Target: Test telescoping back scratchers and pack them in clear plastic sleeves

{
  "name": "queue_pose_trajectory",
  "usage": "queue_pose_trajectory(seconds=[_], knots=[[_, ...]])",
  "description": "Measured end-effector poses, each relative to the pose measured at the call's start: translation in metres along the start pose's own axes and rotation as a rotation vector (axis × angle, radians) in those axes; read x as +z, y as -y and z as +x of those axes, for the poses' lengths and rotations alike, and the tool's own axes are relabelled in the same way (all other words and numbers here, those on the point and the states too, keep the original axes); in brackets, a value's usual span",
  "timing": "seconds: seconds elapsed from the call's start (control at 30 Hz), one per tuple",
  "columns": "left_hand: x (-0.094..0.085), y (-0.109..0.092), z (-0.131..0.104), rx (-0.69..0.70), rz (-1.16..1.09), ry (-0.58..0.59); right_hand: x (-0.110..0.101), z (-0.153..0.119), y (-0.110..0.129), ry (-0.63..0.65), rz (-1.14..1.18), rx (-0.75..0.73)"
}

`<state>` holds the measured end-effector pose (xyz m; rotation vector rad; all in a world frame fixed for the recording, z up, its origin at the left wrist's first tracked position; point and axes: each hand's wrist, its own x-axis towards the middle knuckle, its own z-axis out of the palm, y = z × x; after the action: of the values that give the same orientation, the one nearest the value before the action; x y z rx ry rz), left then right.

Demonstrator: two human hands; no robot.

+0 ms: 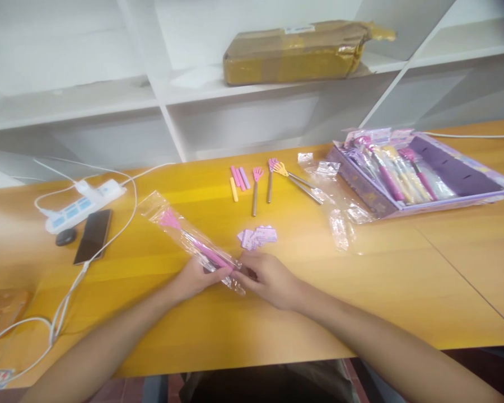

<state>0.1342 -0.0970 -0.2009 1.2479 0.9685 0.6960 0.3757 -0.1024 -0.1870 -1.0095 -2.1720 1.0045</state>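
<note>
Bagged scratcher (209, 253), left hand (195, 280) beneath, right hand (274, 280) at end, fingers (249, 259) curled

My left hand (198, 278) and right hand (274, 280) grip a clear bag (192, 242) holding a pink scratcher (212, 255), near some cards (258, 237).

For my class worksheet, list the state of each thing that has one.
Left hand: gripping clear bag
Right hand: touching bag's lower end
Clear bag: pink scratcher inside
Unbagged scratchers: lying loose
Purple box: open, partly filled
Brown parcel: taped shut
Phone: screen dark
Power strip: plugs inserted
Cards: loosely overlapping
</note>
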Motion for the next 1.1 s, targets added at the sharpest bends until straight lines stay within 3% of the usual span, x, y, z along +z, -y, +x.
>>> queue_pose_trajectory(seconds=[0.17,0.27,0.37,0.47,0.83,0.97,1.1], knots=[[0.0,0.0,0.005,0.038,-0.161,-0.063,-0.003,-0.004,-0.001,-0.001,0.086,0.04],[-0.003,-0.004,0.008,0.056,-0.297,-0.098,-0.008,-0.006,-0.005,-0.029,0.14,-0.052],[-0.004,-0.007,0.009,0.028,-0.363,-0.07,-0.009,-0.008,-0.009,-0.066,-0.083,-0.267],[-0.004,-0.004,0.007,0.006,-0.367,-0.043,-0.007,-0.008,-0.008,-0.118,-0.318,-0.38],[-0.001,-0.009,0.007,-0.006,-0.379,-0.069,-0.015,-0.012,0.01,-0.039,-0.5,-0.625],[-0.003,-0.001,0.006,-0.014,-0.271,-0.108,-0.014,-0.013,0.013,-0.068,-0.429,-0.617],[-0.007,0.006,0.004,-0.005,-0.156,-0.068,-0.01,-0.008,0.01,-0.088,-0.311,-0.526]])
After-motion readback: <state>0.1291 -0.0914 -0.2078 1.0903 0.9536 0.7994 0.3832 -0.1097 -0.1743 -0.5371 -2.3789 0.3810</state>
